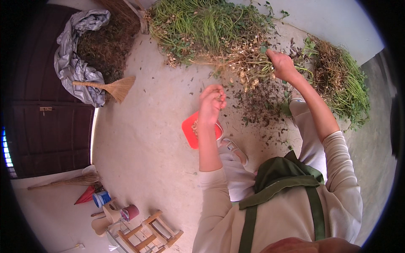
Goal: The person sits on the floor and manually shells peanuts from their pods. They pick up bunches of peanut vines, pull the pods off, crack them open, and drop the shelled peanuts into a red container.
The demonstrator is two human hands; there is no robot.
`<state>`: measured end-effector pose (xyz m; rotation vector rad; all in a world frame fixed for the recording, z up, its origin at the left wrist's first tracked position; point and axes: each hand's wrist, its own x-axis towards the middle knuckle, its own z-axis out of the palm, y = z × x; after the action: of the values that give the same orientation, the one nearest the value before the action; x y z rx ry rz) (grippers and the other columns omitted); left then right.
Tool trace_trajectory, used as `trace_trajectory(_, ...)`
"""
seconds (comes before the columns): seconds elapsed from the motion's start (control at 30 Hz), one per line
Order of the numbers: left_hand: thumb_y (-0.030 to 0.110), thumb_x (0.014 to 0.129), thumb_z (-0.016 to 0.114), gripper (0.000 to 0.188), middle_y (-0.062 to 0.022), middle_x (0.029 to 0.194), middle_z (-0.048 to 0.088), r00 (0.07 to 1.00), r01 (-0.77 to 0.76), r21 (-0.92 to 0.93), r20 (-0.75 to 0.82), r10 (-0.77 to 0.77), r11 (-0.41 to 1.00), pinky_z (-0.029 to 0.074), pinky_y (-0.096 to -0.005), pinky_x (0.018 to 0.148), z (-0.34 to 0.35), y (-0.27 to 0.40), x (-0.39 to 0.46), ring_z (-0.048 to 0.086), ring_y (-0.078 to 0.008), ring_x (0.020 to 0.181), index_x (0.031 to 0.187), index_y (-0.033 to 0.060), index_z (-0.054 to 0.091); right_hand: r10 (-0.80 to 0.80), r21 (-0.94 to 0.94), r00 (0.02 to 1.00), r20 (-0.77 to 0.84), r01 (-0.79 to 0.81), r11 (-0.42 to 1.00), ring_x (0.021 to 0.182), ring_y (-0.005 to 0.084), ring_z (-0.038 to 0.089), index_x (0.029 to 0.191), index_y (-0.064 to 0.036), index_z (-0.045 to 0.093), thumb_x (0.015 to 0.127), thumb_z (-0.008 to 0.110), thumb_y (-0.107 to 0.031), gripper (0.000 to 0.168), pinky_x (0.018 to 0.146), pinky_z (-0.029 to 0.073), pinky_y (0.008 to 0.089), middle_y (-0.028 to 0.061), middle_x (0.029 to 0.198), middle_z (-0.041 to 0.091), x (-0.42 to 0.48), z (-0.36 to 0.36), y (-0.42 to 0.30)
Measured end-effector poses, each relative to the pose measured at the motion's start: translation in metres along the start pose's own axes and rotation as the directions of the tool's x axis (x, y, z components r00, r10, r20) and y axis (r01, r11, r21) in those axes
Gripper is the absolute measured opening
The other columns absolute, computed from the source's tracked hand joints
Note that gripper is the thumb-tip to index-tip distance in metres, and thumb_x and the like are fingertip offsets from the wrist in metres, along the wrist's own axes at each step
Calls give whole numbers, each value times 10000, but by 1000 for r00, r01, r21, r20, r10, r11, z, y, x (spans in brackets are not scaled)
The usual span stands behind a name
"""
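My right hand [283, 66] grips the stems of a bunch of peanut plants [250, 61], whose roots and pale pods spread out to the left of the fist. My left hand [212, 100] is raised to the left of that bunch, apart from it. Its fingers are curled around something small and tan, apparently a peanut pod [219, 97]. Below my left forearm, a red plastic basin [189, 128] rests on the floor. Loose peanuts [195, 128] lie in it, partly hidden by the arm.
A large heap of green peanut plants [205, 25] lies against the wall, and a smaller pile [345, 85] sits at the right. Dry leaf litter [262, 104] covers the floor near my feet. At the left are a straw hand broom [118, 88] and a grey plastic sheet [68, 66]; a wooden stool [150, 232] lies lower left.
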<state>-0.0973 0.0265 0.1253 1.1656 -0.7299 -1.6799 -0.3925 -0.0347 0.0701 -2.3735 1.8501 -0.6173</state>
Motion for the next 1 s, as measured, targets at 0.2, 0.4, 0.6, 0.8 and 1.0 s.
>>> trace_trajectory(0.2,167,856,635,192,-11,646,539,918,-341,554,24,395,760,386,-254,497,25,-48,22,490,-79,589,788,-4,581,-96,-21,995,0,96,995,821,360,604,945,-43,441,566,659,14,441,691,489,439,156,820,600,-1,4,-21)
trace_trajectory(0.4,254,896,601,308,20,579,507,895,-333,710,31,445,620,335,-252,446,24,-51,28,432,-70,500,730,-1,564,-93,8,995,40,93,996,858,345,603,971,-52,460,553,688,12,480,739,470,419,127,850,597,-5,4,-38)
trace_trajectory(0.6,305,955,520,369,43,548,422,992,-72,340,120,33,938,263,-232,431,6,-33,25,352,-39,474,702,37,548,-171,121,985,36,166,979,903,378,558,1015,-48,439,535,633,68,531,759,451,447,150,876,566,-2,7,-28)
trace_trajectory(0.8,320,956,526,326,67,557,339,988,-151,236,56,142,960,219,-187,403,1,-33,27,297,-29,463,797,36,533,-165,118,984,73,155,981,893,368,582,998,-48,442,548,677,32,514,731,474,445,141,900,583,2,8,-34)
trace_trajectory(1.0,313,965,508,327,67,552,327,954,-262,4,-152,260,965,227,-190,403,22,-40,27,302,-39,465,791,36,520,-113,188,989,93,95,978,861,387,572,985,-48,433,551,633,58,490,698,469,452,157,870,564,4,10,-45)
